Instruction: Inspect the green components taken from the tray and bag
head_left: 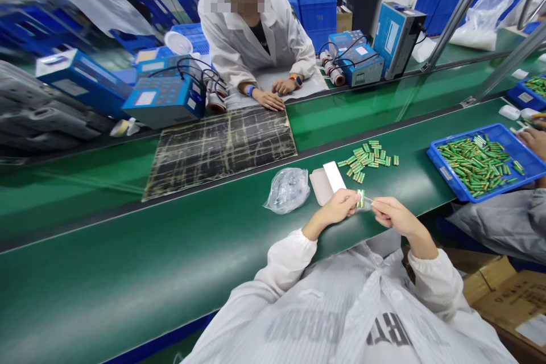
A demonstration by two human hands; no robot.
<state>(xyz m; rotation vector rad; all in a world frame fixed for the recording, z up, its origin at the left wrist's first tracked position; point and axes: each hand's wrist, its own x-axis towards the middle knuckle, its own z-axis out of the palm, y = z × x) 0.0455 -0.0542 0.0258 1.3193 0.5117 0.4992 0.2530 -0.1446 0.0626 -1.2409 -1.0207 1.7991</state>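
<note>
In the head view, the left hand (339, 206) pinches a small bunch of green batteries (360, 198) just above the near edge of the green worktop (170, 250). The right hand (396, 214) pinches a thin strip of clear film (369, 201), which runs leftward to the bunch. The bunch lies between the two sets of fingertips, against the left ones and slightly apart from the right; its long axis seems to run away from the wearer, though it is too small to be sure. Loose batteries (376, 153) lie just beyond both hands. A white carton (322, 186) stands just past the left hand, with a clear plastic bag (289, 190) beside it; a blue tray (531, 166) of batteries sits off the right hand's side.
</note>
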